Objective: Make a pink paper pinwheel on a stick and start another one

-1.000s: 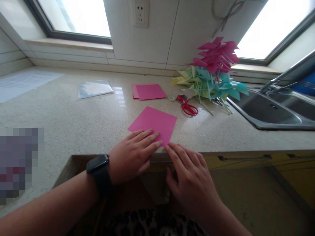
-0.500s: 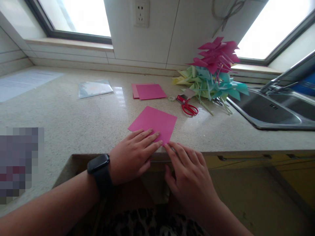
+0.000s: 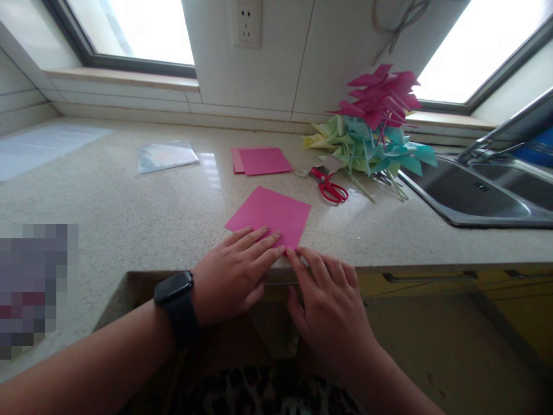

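A pink sheet of paper (image 3: 274,213) lies on the counter close to its front edge, one corner toward me. My left hand (image 3: 239,271), with a dark watch (image 3: 173,288) on the wrist, rests flat on the paper's near left part, fingers stretched out. At the near corner, my right hand (image 3: 326,297) touches the paper with its index fingertip. Its fingers are extended and its thumb stands apart below the counter edge. The two index fingertips nearly meet, hiding the corner itself.
Behind the sheet lie more pink papers (image 3: 265,161), a small tape roll (image 3: 301,172) and red-handled scissors (image 3: 332,189). Paper pinwheels (image 3: 380,127) are piled at the back right, beside a steel sink (image 3: 470,190). A clear packet (image 3: 167,157) and a printed sheet (image 3: 47,144) lie left.
My right hand has shifted very slightly left and up at the near corner of the paper. My left hand and the sheet look the same.
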A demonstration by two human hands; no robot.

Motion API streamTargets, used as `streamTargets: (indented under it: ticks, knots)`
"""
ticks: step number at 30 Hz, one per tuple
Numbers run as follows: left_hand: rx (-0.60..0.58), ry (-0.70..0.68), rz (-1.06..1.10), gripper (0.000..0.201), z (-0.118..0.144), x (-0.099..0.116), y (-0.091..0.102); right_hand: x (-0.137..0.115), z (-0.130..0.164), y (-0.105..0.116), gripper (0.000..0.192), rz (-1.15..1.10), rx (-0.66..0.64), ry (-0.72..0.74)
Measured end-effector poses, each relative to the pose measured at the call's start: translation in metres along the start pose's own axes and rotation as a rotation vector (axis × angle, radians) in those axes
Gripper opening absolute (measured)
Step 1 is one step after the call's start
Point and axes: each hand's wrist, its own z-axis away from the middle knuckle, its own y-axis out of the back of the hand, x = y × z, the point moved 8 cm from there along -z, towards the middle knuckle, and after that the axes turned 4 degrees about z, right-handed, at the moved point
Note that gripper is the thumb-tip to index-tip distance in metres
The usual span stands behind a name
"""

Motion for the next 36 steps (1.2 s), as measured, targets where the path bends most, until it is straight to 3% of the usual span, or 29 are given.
streamTargets:
  ticks: [20, 29, 36]
  knots:
    - [0.042, -0.006, 0.004, 0.047, 0.000, 0.001, 0.002, 0.006, -0.015, -0.010, 0.057, 0.043, -0.058, -0.049]
    - [0.054, -0.003, 0.000, 0.040, 0.001, -0.001, 0.004, 0.010, 0.001, -0.001, 0.042, -0.070, -0.014, -0.007]
    - [0.068, -0.020, -0.006, 0.038, 0.001, 0.000, 0.005, 0.012, 0.008, 0.004, 0.041, -0.089, 0.006, 0.006]
